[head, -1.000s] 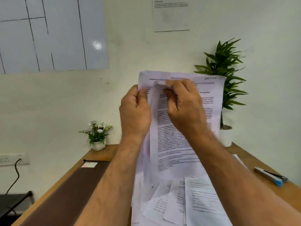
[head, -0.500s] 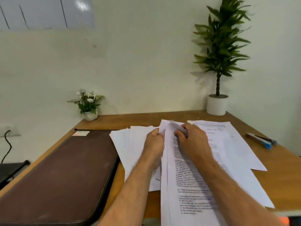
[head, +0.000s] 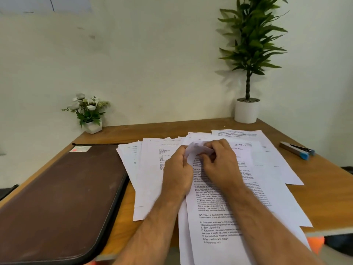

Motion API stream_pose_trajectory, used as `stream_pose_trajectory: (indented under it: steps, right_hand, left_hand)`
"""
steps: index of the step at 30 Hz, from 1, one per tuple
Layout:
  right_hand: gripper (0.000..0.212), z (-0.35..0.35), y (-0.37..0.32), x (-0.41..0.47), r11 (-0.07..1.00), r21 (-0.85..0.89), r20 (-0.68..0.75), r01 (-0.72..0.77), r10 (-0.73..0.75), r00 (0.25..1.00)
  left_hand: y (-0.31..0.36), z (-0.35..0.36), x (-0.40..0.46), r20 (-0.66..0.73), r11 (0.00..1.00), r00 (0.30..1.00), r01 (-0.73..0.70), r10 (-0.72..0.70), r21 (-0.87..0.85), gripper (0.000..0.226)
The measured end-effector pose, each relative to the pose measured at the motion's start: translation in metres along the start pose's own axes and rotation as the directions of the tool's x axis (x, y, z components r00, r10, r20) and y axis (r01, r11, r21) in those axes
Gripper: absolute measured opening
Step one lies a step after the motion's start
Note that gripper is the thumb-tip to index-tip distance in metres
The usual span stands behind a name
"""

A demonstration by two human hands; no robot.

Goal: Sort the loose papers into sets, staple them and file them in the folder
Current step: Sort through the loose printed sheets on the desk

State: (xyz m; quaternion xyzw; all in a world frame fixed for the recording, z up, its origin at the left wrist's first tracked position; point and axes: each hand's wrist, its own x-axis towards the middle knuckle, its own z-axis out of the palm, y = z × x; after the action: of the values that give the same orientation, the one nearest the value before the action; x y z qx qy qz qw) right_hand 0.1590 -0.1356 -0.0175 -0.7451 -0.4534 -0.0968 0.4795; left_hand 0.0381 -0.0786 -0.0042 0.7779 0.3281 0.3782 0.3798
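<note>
Centre frame: left hand (head: 178, 170) and right hand (head: 219, 161) both pinch the printed sheet's (head: 212, 211) folded top corner. Advice: separate pages slowly, keeping edges squared; stapler (head: 296, 151) waits right.

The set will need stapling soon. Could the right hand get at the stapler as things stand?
Probably yes, once it lets go: the stapler lies uncovered on the desk, right of the papers. But the right hand pinches a folded page corner.

Both forearms come in bare from the near edge of the wooden desk (head: 122, 134), with no sleeves, watch or bracelet. The left hand (head: 178, 172) and the right hand (head: 222, 165) wear neither rings nor gloves.
</note>
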Motion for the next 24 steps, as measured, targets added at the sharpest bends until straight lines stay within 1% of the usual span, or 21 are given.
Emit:
stream_pose_trajectory:
  steps: [2, 4, 5, 7, 8, 9, 11, 13, 15, 16, 19, 20, 22, 24]
  right_hand:
    - [0.033, -0.001, -0.001, -0.001, 0.996, 0.068, 0.007, -0.051, 0.050, 0.999]
    - [0.047, -0.002, -0.002, -0.002, 0.988, 0.134, 0.023, -0.081, 0.079, 0.997]
    - [0.049, -0.003, -0.003, -0.002, 0.986, 0.147, 0.027, -0.083, 0.079, 0.996]
    - [0.047, -0.002, -0.002, -0.002, 0.987, 0.148, 0.012, -0.062, 0.061, 0.998]
    - [0.047, -0.002, -0.001, -0.001, 0.986, 0.157, -0.003, -0.052, 0.054, 0.999]
    - [0.048, -0.002, -0.001, -0.001, 0.984, 0.173, -0.022, -0.050, 0.055, 0.998]
    - [0.045, -0.001, 0.000, -0.001, 0.983, 0.181, -0.083, -0.017, 0.033, 0.996]
    - [0.032, 0.000, 0.001, -0.002, 0.990, 0.107, -0.141, 0.097, -0.081, 0.987]
    - [0.025, 0.001, 0.004, -0.004, 0.976, 0.037, -0.177, 0.214, -0.205, 0.963]
    - [0.025, 0.001, 0.004, -0.004, 0.969, 0.025, -0.194, 0.244, -0.235, 0.952]
    - [0.024, 0.000, 0.006, -0.004, 0.964, 0.033, -0.233, 0.265, -0.251, 0.939]
    - [0.024, 0.000, 0.007, -0.004, 0.963, 0.039, -0.230, 0.265, -0.250, 0.941]
    - [0.029, 0.001, 0.005, -0.006, 0.973, 0.080, -0.187, 0.214, -0.197, 0.962]
    - [0.054, 0.000, 0.002, -0.005, 0.985, 0.161, -0.089, 0.057, -0.043, 0.995]
  left_hand:
    - [-0.002, 0.002, -0.001, -0.006, 0.998, 0.998, -0.056, 0.056, 0.024, 0.033]
    - [-0.004, 0.003, -0.001, 0.009, 0.995, 0.997, -0.079, 0.079, 0.055, 0.036]
    - [-0.004, 0.004, -0.001, 0.020, 0.993, 0.996, -0.084, 0.083, 0.082, 0.039]
    - [-0.006, 0.005, 0.000, 0.025, 0.988, 0.996, -0.083, 0.080, 0.133, 0.045]
    - [-0.006, 0.005, 0.001, 0.021, 0.989, 0.997, -0.081, 0.079, 0.126, 0.044]
    - [-0.008, 0.006, 0.003, 0.004, 0.993, 0.997, -0.077, 0.077, 0.090, 0.041]
    - [-0.009, 0.007, 0.006, -0.033, 1.000, 0.999, 0.000, -0.001, -0.025, 0.041]
    - [-0.011, 0.007, 0.011, -0.040, 0.982, 0.991, 0.120, -0.127, -0.145, 0.044]
    - [-0.014, 0.007, 0.014, -0.031, 0.946, 0.982, 0.172, -0.188, -0.274, 0.039]
    - [-0.015, 0.006, 0.014, -0.019, 0.924, 0.977, 0.196, -0.214, -0.329, 0.036]
    - [-0.015, 0.004, 0.017, -0.028, 0.841, 0.955, 0.245, -0.294, -0.483, 0.032]
    - [-0.016, 0.004, 0.018, -0.030, 0.831, 0.955, 0.241, -0.295, -0.502, 0.029]
    - [-0.016, 0.004, 0.018, -0.011, 0.846, 0.977, 0.180, -0.215, -0.502, 0.028]
    - [-0.016, 0.003, 0.017, 0.028, 0.867, 0.993, 0.114, -0.115, -0.485, 0.028]
